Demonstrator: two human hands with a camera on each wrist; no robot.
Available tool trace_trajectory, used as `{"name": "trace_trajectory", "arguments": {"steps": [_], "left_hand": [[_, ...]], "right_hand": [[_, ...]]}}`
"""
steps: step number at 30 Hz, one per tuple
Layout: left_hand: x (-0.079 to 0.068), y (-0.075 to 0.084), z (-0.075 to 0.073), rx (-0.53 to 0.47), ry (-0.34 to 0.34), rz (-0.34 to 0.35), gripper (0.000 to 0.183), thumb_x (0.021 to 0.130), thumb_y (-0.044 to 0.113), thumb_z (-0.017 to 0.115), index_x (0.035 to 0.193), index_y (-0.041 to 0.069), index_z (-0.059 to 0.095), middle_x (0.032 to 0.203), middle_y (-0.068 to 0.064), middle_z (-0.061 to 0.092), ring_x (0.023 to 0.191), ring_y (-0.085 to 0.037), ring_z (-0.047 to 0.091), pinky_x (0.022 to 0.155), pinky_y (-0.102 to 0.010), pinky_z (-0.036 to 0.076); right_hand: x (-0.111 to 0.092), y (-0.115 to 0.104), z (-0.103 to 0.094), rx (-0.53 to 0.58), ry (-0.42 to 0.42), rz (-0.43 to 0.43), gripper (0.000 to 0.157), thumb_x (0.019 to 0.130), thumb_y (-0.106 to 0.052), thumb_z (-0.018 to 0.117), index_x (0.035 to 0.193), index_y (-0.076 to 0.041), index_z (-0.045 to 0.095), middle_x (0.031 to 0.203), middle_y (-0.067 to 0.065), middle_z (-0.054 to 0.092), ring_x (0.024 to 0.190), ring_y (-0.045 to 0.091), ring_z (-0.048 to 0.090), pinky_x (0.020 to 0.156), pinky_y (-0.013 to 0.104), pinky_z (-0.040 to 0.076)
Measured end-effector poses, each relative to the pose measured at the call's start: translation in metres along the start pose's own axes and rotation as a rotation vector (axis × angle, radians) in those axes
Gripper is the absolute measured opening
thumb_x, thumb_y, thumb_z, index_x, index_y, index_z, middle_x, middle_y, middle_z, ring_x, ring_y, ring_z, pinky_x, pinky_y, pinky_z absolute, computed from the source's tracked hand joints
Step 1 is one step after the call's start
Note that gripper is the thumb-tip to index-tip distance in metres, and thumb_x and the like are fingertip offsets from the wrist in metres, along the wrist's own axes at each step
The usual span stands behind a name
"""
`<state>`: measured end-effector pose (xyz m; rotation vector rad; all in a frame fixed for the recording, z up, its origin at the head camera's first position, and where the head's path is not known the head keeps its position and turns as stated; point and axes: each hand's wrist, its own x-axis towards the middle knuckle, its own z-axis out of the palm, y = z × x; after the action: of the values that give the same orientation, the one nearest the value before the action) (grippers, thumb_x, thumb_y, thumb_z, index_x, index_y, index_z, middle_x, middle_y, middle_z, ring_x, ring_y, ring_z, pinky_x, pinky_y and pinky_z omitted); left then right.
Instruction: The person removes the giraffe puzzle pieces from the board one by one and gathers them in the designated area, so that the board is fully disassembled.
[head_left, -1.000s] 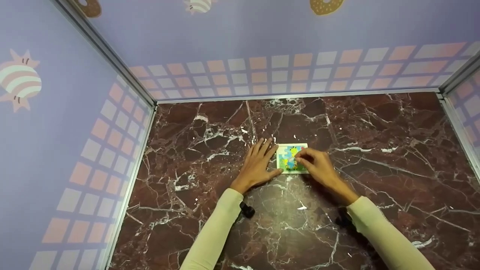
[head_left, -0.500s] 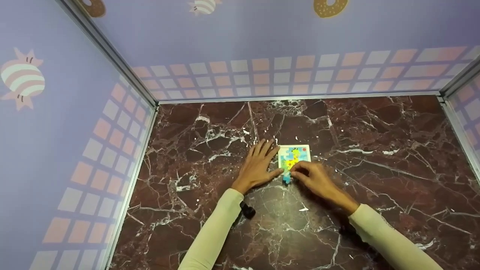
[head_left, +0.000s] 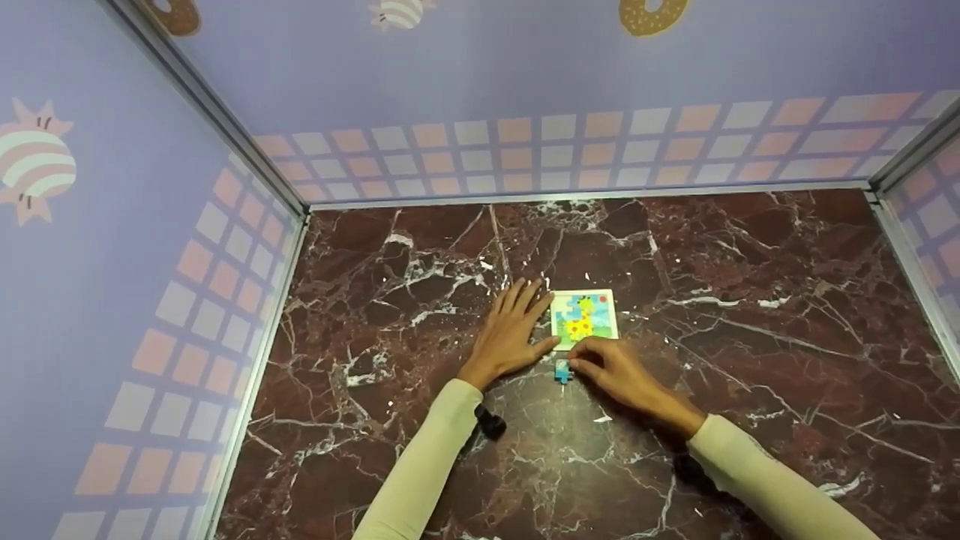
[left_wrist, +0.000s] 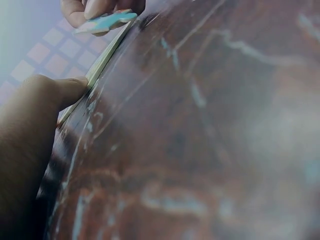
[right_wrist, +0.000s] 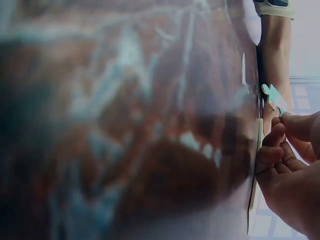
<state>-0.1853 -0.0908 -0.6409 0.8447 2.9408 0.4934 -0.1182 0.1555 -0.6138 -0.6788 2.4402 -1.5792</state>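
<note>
A small jigsaw puzzle (head_left: 592, 330) with a yellow giraffe picture lies flat in a pale frame. Its upper-left part shows a bare, pale patch. My left hand (head_left: 504, 339) rests spread on the table at the frame's left side, thumb and index finger touching its edge. Just in front of the frame, my right hand (head_left: 619, 375) pinches a blue jigsaw piece (head_left: 562, 371) between thumb and fingertips. The left wrist view shows that piece (left_wrist: 107, 22) held above the table, tilted. In the right wrist view the piece (right_wrist: 274, 97) sticks out past the fingertips.
The tabletop (head_left: 420, 315) is dark red with white marble-like veins. Lilac panels (head_left: 480, 82) with printed squares, sweets and doughnuts stand along its back and sides. A black wrist camera (head_left: 491, 424) sits at the left sleeve's cuff.
My right hand has moved from over the puzzle toward the near side, bringing the blue jigsaw piece off the picture and in front of the frame. The left hand stays in place.
</note>
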Motion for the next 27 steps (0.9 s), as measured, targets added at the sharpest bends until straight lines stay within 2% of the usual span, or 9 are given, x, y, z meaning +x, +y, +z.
{"name": "trace_trajectory", "arguments": {"steps": [5, 9, 17, 24, 27], "left_hand": [[-0.0017, -0.0013, -0.0008, 0.001, 0.009, -0.001, 0.086, 0.105, 0.073, 0.048, 0.176, 0.026, 0.034, 0.184, -0.005, 0.019, 0.171, -0.033, 0.008, 0.138, -0.054, 0.005], [-0.0025, -0.0008, -0.0012, -0.018, 0.013, -0.002, 0.085, 0.106, 0.073, 0.049, 0.175, 0.026, 0.034, 0.184, -0.005, 0.020, 0.171, -0.033, 0.008, 0.139, -0.054, 0.005], [-0.0028, -0.0003, -0.0020, -0.031, 0.016, 0.000, 0.084, 0.107, 0.072, 0.049, 0.175, 0.027, 0.034, 0.185, -0.004, 0.019, 0.171, -0.032, 0.007, 0.139, -0.054, 0.004], [-0.0032, -0.0011, -0.0018, -0.014, 0.013, -0.003, 0.084, 0.107, 0.073, 0.048, 0.175, 0.027, 0.034, 0.184, -0.005, 0.020, 0.171, -0.033, 0.008, 0.139, -0.055, 0.005], [-0.0030, -0.0011, -0.0014, -0.012, 0.013, -0.001, 0.085, 0.106, 0.072, 0.050, 0.175, 0.026, 0.034, 0.184, -0.005, 0.021, 0.171, -0.033, 0.009, 0.139, -0.055, 0.005]], "right_hand": [[0.0024, -0.0004, 0.0044, -0.074, -0.017, -0.031, 0.009, 0.102, -0.004, 0.076, 0.109, -0.004, 0.081, 0.107, 0.006, 0.081, 0.101, 0.026, 0.076, 0.097, 0.040, 0.063], [0.0034, 0.0027, 0.0055, -0.159, -0.015, -0.086, 0.009, 0.101, -0.003, 0.077, 0.109, -0.003, 0.081, 0.108, 0.008, 0.081, 0.101, 0.027, 0.077, 0.095, 0.045, 0.064], [0.0048, 0.0053, 0.0075, -0.225, 0.009, -0.141, 0.009, 0.102, -0.003, 0.077, 0.110, -0.004, 0.081, 0.106, 0.007, 0.080, 0.098, 0.025, 0.077, 0.090, 0.045, 0.065], [0.0054, 0.0052, 0.0100, -0.265, 0.021, -0.151, 0.008, 0.101, -0.005, 0.078, 0.109, -0.005, 0.081, 0.104, 0.006, 0.079, 0.093, 0.022, 0.075, 0.084, 0.042, 0.064], [0.0057, 0.0057, 0.0101, -0.275, 0.020, -0.150, 0.009, 0.101, -0.005, 0.078, 0.109, -0.005, 0.081, 0.105, 0.006, 0.079, 0.093, 0.022, 0.075, 0.086, 0.044, 0.065]]}}
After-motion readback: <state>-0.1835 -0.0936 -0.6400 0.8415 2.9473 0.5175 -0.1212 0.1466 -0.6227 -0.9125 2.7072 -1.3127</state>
